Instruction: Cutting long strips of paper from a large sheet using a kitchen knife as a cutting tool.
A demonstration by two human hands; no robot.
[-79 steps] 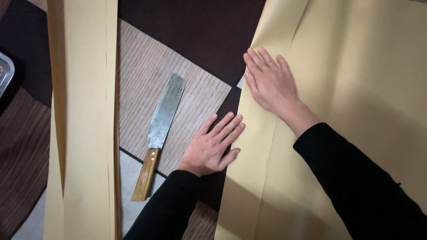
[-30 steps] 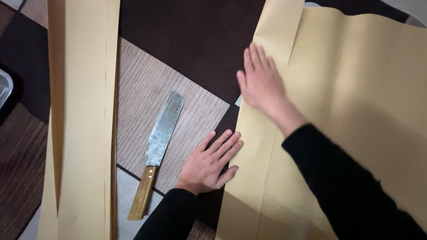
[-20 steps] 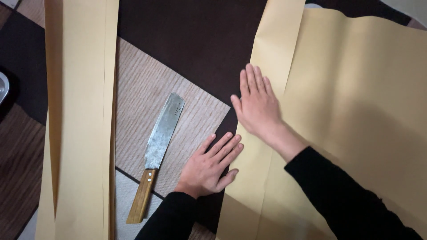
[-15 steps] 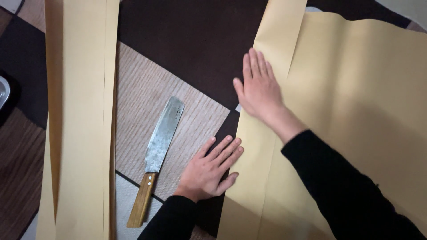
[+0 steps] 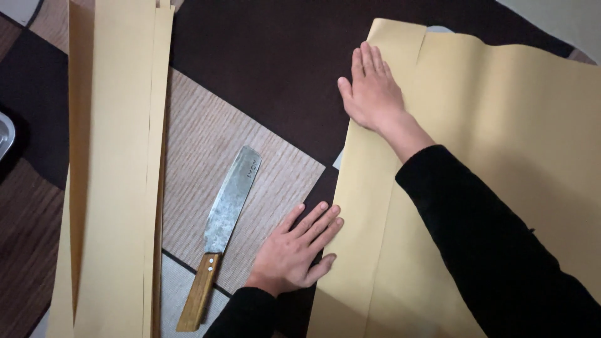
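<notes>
Patchwork floor (image 5: 250, 81), folded tan paper (image 5: 501, 156)

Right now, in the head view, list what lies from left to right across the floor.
Metal tray edge → stack of long tan paper strips → knife with wooden handle → left hand → right hand on the folded flap → large tan paper sheet.

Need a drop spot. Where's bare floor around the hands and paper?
Free: dark mat between strip stack and folded sheet; pale ribbed panel above knife. Crowded: left hand and right hand on the sheet's fold.
</notes>
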